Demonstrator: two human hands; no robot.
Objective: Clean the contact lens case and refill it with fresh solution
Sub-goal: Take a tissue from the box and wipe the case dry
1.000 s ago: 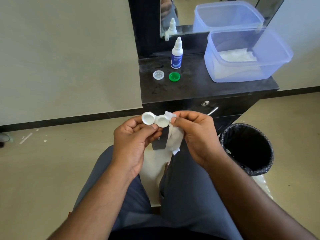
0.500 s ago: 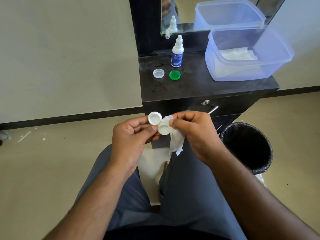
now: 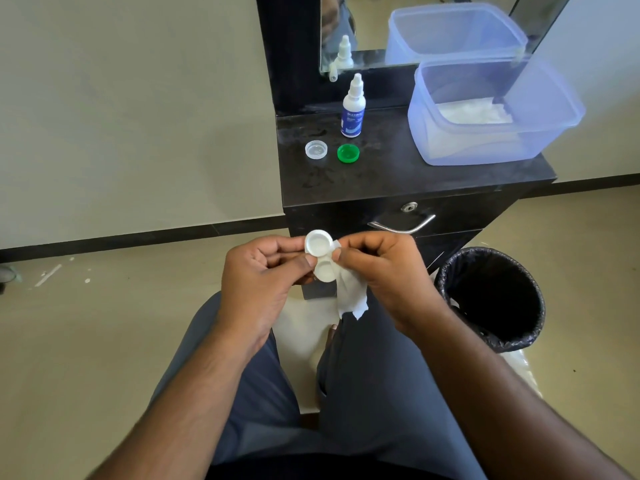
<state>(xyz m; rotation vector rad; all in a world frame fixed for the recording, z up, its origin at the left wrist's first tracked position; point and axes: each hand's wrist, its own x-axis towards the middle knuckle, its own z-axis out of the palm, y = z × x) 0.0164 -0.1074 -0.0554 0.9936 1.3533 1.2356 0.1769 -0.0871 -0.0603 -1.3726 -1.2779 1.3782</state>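
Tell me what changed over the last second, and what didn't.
The lens case turned in the left hand, from its wells lying side by side to one above the other. The right hand kept pinching the tissue against the case's right edge. The bottle, clear cap, green cap and tub on the cabinet did not move.

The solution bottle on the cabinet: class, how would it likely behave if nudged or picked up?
The solution bottle stands tall and narrow on a small base, so a nudge near its nozzle would probably tip it. It looks like small plastic, likely light. Its round body might roll once down.
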